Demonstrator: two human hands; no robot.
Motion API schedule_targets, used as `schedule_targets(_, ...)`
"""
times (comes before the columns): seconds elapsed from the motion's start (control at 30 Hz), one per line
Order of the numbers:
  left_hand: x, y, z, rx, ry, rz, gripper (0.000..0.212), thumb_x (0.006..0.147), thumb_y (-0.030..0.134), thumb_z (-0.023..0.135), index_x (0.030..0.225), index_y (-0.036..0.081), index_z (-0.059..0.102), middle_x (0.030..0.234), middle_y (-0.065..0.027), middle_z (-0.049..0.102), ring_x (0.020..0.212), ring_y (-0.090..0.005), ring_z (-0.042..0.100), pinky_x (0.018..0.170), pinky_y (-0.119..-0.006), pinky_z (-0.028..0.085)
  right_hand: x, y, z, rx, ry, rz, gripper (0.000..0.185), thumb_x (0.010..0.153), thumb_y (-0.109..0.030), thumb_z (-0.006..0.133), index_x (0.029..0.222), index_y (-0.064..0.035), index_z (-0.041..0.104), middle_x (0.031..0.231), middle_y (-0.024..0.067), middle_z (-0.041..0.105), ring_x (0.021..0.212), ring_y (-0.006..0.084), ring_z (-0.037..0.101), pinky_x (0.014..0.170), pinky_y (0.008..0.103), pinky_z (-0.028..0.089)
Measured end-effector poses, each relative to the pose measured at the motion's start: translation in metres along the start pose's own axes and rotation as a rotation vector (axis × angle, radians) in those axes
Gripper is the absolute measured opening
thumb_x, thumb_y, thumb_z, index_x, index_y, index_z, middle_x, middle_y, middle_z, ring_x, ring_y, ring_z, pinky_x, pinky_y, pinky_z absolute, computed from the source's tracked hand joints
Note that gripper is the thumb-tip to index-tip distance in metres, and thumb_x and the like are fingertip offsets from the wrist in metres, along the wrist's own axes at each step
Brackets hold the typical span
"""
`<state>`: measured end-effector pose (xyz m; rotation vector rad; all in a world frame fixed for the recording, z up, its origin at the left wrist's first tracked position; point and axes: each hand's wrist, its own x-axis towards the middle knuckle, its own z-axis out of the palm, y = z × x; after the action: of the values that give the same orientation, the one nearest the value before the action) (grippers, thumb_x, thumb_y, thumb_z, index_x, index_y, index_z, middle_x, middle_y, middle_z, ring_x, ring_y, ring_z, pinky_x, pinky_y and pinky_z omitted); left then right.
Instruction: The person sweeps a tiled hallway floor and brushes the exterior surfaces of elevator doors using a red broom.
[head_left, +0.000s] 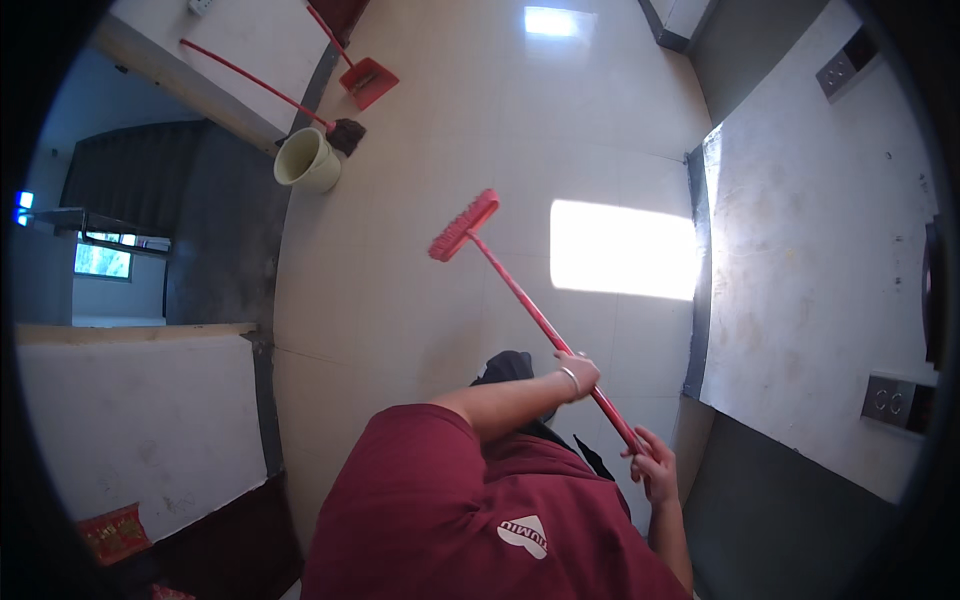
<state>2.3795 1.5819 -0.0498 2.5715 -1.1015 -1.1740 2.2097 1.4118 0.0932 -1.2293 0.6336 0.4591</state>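
Note:
A red long-handled floor brush (520, 296) slants across the view in front of me, its bristled head (463, 226) over the pale tiled floor. The bristles point to the upper left; whether they touch the tiles I cannot tell. My left hand (579, 375), with a bangle on the wrist, is wrapped around the lower middle of the red handle. At the handle's near end is my right hand (651, 463), its fingers curled loosely about the tip. One dark shoe or trouser leg (508, 367) shows under my left forearm.
By the left wall stand a cream bucket (309, 163), a dark-headed broom (346, 136) with a red handle, and a red dustpan (369, 82) holding some debris. A doorway (225, 225) opens on the left. Sunlight (622, 249) falls near the right wall (795, 255), which carries switch plates.

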Motion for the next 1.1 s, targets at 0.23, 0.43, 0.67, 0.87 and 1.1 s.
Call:
schedule_targets(0.23, -0.055, -0.206, -0.053, -0.059, 0.316, -0.128, 0.021, 0.081, 0.030, 0.061, 0.078, 0.009, 0.065, 0.084, -0.0139, 0.066, 0.086, -0.0350, 0.062, 0.077, -0.043, 0.051, 0.150, -0.051, 0.141, 0.106, -0.353, -0.191, 0.042, 0.082, -0.005, 0.062, 0.122, -0.0044, 0.050, 0.098, 0.0117, 0.061, 0.074, 0.0120, 0.059, 0.062, 0.0236, 0.048)
schedule_targets(0.43, -0.028, -0.332, -0.097, -0.197, 0.255, -0.240, 0.011, 0.078, 0.022, 0.063, 0.078, 0.011, 0.065, 0.087, -0.0128, 0.066, 0.088, -0.0335, 0.062, 0.080, -0.041, 0.050, 0.294, -0.097, 0.219, -0.038, -0.393, -0.182, 0.021, 0.088, -0.019, 0.063, 0.105, -0.0086, 0.055, 0.086, 0.0042, 0.062, 0.069, 0.0097, 0.060, 0.060, 0.0226, 0.050)
schedule_targets(0.67, 0.096, -0.393, -0.140, -0.117, 0.125, -0.102, 0.010, 0.077, 0.022, 0.064, 0.077, 0.012, 0.066, 0.085, -0.0134, 0.067, 0.084, -0.0338, 0.063, 0.079, -0.042, 0.050, 0.376, -0.121, 0.221, 0.031, -0.037, -0.142, 0.019, 0.087, -0.018, 0.065, 0.103, -0.0080, 0.059, 0.081, 0.0029, 0.062, 0.067, 0.0087, 0.061, 0.058, 0.0220, 0.050)
schedule_targets(0.87, 0.188, -0.217, -0.173, -0.129, -0.163, 0.106, 0.023, 0.081, 0.021, 0.061, 0.100, 0.012, 0.070, 0.107, -0.0104, 0.065, 0.106, -0.0300, 0.059, 0.084, -0.046, 0.049, 0.287, -0.143, 0.121, 0.217, 0.557, -0.099, 0.018, 0.089, -0.010, 0.060, 0.106, -0.0058, 0.060, 0.086, 0.0098, 0.066, 0.066, 0.0098, 0.061, 0.057, 0.0215, 0.050)
schedule_targets(1.1, 0.151, -0.017, -0.169, -0.133, -0.316, 0.514, 0.021, 0.081, 0.029, 0.062, 0.097, 0.020, 0.069, 0.097, -0.0030, 0.066, 0.109, -0.0250, 0.054, 0.082, -0.050, 0.047, 0.115, -0.167, 0.091, 0.137, 1.049, -0.114, 0.021, 0.093, -0.022, 0.053, 0.104, -0.0039, 0.055, 0.084, 0.0134, 0.065, 0.067, 0.0187, 0.066, 0.056, 0.0241, 0.054)
